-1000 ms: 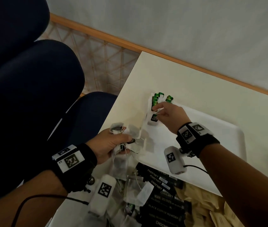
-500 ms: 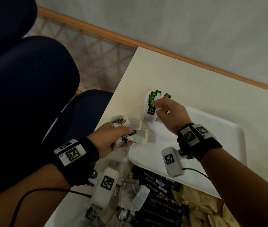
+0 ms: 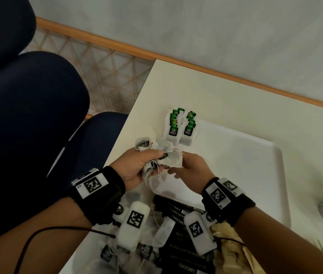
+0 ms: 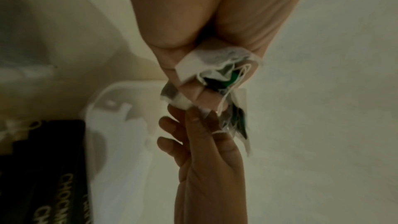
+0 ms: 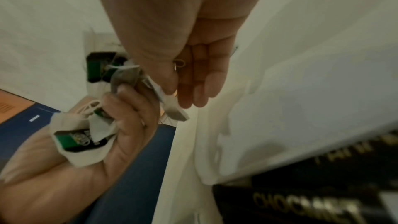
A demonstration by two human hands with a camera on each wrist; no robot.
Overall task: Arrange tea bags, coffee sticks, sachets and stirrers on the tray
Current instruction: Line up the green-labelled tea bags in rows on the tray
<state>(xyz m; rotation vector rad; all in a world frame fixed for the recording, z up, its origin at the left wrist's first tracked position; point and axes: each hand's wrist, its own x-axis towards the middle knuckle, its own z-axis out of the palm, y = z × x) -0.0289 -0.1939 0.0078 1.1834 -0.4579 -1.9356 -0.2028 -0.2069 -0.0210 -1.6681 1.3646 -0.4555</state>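
Both my hands meet over the near left corner of the tray.

The white tray [image 3: 255, 165] fills the centre right of the head view, two rows of green-tagged tea bags [image 3: 180, 127] at its upper left corner. My left hand [image 3: 137, 167] clenches a bunch of tea bags [image 3: 160, 149]; my right hand [image 3: 190, 171] pinches one bag [image 5: 170, 105] from the bunch between thumb and fingertips. Black coffee sticks [image 3: 182, 214] lie at the bottom.

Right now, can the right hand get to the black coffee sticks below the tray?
Probably not freely: the right hand pinches a tea bag from the left hand's bunch. The black coffee sticks lie uncovered under its wrist.
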